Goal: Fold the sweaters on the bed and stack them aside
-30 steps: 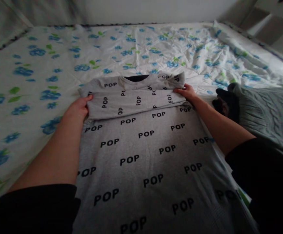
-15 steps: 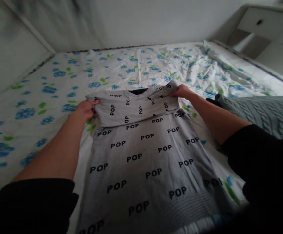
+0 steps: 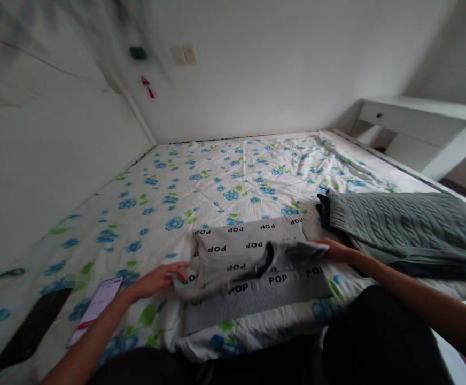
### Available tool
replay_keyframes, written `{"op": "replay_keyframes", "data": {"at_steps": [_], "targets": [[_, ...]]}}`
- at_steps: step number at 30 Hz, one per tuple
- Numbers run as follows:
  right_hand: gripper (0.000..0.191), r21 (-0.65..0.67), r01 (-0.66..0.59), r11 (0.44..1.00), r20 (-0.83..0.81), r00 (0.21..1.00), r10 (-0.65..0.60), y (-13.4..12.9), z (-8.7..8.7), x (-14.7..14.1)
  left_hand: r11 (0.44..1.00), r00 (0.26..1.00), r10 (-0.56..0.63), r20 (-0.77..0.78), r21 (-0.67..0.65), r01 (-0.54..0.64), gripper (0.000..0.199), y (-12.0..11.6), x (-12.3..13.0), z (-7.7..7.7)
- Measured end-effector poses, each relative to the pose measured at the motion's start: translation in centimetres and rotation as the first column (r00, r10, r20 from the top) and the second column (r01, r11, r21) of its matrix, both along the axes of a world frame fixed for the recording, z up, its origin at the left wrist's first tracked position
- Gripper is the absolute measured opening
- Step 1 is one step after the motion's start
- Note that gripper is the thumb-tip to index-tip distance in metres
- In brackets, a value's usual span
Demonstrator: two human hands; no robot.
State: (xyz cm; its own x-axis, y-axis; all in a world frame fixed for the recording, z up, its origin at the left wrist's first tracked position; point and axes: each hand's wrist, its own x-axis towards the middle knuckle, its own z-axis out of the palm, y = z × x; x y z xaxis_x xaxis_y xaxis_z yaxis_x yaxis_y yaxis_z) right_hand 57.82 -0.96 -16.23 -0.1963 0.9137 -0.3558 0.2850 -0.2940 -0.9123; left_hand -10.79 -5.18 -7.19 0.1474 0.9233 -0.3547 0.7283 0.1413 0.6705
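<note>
A light grey sweater [image 3: 237, 248] with black "POP" lettering lies folded over on the bed near its front edge. Its upper part is turned toward me, so some letters read upside down, and the dark neckline faces me. The ribbed hem shows beneath the fold. My left hand [image 3: 164, 279] pinches the sweater's left corner. At the right corner, my right hand [image 3: 333, 250] is closed on the fabric, slightly raised.
Grey cable-knit garments [image 3: 409, 224] are stacked at the right. A lit phone [image 3: 96, 307] and a dark flat object [image 3: 32, 329] lie at the left on the flowered sheet [image 3: 217, 184]. A white desk [image 3: 413, 125] stands beyond the bed's right edge.
Both hands have brought the sweater's upper part down toward me, folding it over the lower part. The view has lifted, and the phone and dark object now show at the left.
</note>
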Motion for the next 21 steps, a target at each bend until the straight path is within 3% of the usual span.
{"op": "replay_keyframes", "data": {"at_steps": [3, 6, 9, 14, 21], "targets": [[0.033, -0.062, -0.06, 0.996, 0.074, 0.995, 0.064, -1.5, 0.8, -0.3, 0.991, 0.992, -0.13, 0.004, -0.025, 0.13, 0.037, -3.4, 0.9, -0.1], [0.034, 0.057, -0.069, 0.996, 0.269, 0.962, 0.051, -1.1, 2.2, -1.4, 0.999, 0.995, -0.04, -0.096, 0.023, 0.043, 0.039, -4.3, 3.0, 0.7], [0.04, 0.198, -0.1, 0.975, 0.457, 0.89, -0.002, -1.3, 2.5, -2.9, 0.992, 0.985, 0.068, -0.157, 0.12, -0.049, 0.054, -4.6, 5.9, 0.8], [0.053, 0.286, -0.05, 0.957, 0.531, 0.839, -0.115, -2.4, 1.7, -4.6, 0.983, 0.978, 0.107, -0.18, 0.167, -0.077, 0.076, -4.0, 8.6, -0.2], [0.052, 0.266, 0.077, 0.961, 0.557, 0.801, -0.219, 0.0, 1.8, -4.2, 0.95, 0.936, 0.293, -0.197, 0.171, -0.262, 0.086, -0.7, 7.3, -1.0]]}}
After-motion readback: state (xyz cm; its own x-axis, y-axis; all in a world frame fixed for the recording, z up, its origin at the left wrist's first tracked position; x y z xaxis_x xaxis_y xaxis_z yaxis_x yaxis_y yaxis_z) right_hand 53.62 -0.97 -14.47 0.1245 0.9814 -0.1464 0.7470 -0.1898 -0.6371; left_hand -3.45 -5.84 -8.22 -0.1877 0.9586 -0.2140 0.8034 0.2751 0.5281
